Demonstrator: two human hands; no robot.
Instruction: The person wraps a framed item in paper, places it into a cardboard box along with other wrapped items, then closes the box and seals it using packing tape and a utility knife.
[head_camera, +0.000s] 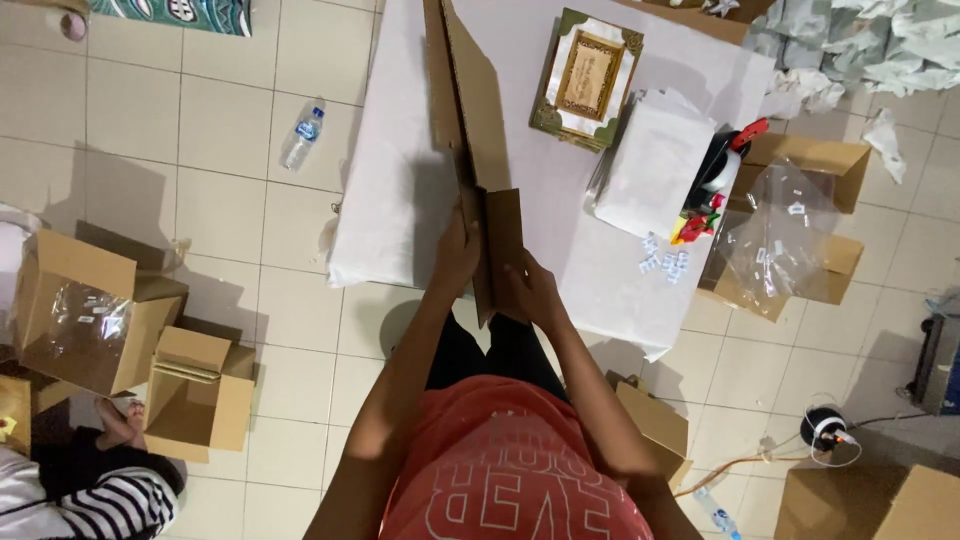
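Head view: flattened carton held over bench

I log one flattened cardboard box (478, 150), upright on edge above the white-covered bench (400, 180). My left hand (455, 255) and right hand (530, 290) each grasp its lower end. Framed picture (588, 78) lies beyond.

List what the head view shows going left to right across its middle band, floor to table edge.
Open cardboard box with plastic liner → water bottle → left hand → flattened cardboard box held on edge → right hand → framed picture → stack of white sheets → clear plastic bag.
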